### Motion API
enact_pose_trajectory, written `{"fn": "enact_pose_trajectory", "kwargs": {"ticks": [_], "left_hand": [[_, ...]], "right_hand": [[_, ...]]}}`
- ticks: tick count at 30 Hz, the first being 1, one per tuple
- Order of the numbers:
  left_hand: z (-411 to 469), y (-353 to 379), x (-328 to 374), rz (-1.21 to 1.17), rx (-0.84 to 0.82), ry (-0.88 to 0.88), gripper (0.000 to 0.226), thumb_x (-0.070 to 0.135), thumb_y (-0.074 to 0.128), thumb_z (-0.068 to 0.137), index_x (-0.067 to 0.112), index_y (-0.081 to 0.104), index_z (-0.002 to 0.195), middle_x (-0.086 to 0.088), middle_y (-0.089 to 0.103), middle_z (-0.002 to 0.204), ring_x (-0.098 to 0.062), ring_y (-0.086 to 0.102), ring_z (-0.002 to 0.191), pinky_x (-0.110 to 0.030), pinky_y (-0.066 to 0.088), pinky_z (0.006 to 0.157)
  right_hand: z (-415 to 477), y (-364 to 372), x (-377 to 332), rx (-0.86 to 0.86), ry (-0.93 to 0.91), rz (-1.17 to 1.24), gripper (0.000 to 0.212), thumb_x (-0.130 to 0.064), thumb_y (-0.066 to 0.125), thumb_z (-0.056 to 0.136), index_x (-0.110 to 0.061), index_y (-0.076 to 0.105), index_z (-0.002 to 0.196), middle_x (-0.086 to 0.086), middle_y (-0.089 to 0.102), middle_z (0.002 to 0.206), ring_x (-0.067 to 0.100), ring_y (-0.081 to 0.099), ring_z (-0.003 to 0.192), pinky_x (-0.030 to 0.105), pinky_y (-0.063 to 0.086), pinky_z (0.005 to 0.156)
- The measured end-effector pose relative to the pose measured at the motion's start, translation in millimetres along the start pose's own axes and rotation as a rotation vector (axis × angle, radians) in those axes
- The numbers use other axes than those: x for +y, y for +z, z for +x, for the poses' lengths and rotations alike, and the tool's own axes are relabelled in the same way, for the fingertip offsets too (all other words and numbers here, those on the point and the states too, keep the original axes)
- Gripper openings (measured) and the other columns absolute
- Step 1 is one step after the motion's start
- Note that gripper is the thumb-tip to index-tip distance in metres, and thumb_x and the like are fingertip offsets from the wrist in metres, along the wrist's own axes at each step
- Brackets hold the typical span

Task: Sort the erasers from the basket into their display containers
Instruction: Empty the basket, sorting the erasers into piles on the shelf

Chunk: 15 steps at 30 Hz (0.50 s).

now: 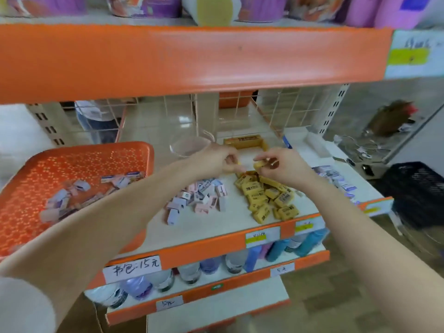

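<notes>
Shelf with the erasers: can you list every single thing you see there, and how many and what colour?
orange basket: one, orange, left end of the shelf
basket erasers: a handful, pink, white and lilac, inside the basket
pastel erasers: a heap, pink, white and lilac, mid-shelf
yellow erasers: a heap, yellow, right of the pastel heap
yellow box: one, yellow, back of the shelf
clear bowl: one, see-through, left of the yellow box
blue-white packets: several, right end of the shelf
bottles: a row, clear and blue, shelf below
left hand: one, fingers curled, unclear if holding anything
right hand: one, pinches a single yellow eraser
</notes>
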<state>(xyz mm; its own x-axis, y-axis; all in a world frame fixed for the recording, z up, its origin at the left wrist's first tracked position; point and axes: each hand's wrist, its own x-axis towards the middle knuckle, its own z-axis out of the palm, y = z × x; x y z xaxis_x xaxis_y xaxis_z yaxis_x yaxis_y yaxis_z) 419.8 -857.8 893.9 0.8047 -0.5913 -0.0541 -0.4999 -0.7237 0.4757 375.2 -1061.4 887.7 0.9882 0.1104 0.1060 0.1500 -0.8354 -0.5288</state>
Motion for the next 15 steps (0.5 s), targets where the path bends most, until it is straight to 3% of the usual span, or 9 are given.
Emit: {"fn": "enact_pose_trajectory", "kwargs": {"ticks": [3, 7, 10, 15], "left_hand": [[16.1, 13.1, 12.7, 0.08, -0.031, 0.012, 0.043, 0.055, 0.06, 0.084, 0.016, 0.062, 0.105, 0.002, 0.065, 0.098, -0.013, 0.061, 0.079, -0.03, 0.051, 0.073], [30.4, 44.8, 27.5, 0.186, -0.006, -0.009, 0.047, 0.054, 0.055, 0.089, 0.012, 0.06, 0.11, -0.005, 0.064, 0.103, -0.021, 0.059, 0.096, -0.032, 0.047, 0.074], [29.7, 70.2, 28.5, 0.14, 0.065, -0.031, 0.048, 0.051, 0.052, 0.091, 0.011, 0.058, 0.115, -0.01, 0.059, 0.111, -0.025, 0.055, 0.106, -0.035, 0.045, 0.081], [16.8, 84.3, 15.6, -0.061, 0.179, 0.023, 0.059, 0.045, 0.061, 0.086, 0.012, 0.051, 0.133, -0.007, 0.05, 0.13, -0.021, 0.049, 0.118, -0.023, 0.033, 0.094]], "right_hand": [[-14.2, 7.4, 20.5, -0.002, 0.074, -0.076, 0.026, -0.029, 0.07, 0.082, -0.024, 0.069, 0.108, -0.013, 0.059, 0.098, 0.002, 0.051, 0.083, 0.015, 0.037, 0.073], [-32.2, 20.5, 36.1, 0.0, 0.088, -0.017, 0.028, -0.032, 0.069, 0.084, -0.022, 0.07, 0.109, -0.003, 0.067, 0.107, 0.004, 0.051, 0.084, 0.018, 0.036, 0.072], [-39.6, 23.5, 42.6, 0.052, 0.065, -0.003, 0.026, -0.027, 0.065, 0.087, -0.019, 0.069, 0.112, 0.002, 0.067, 0.111, 0.004, 0.05, 0.086, 0.014, 0.035, 0.075], [-41.8, 24.1, 54.3, 0.093, 0.115, 0.05, 0.024, -0.02, 0.066, 0.087, -0.022, 0.069, 0.111, -0.003, 0.057, 0.11, 0.004, 0.048, 0.093, 0.011, 0.032, 0.082]]}}
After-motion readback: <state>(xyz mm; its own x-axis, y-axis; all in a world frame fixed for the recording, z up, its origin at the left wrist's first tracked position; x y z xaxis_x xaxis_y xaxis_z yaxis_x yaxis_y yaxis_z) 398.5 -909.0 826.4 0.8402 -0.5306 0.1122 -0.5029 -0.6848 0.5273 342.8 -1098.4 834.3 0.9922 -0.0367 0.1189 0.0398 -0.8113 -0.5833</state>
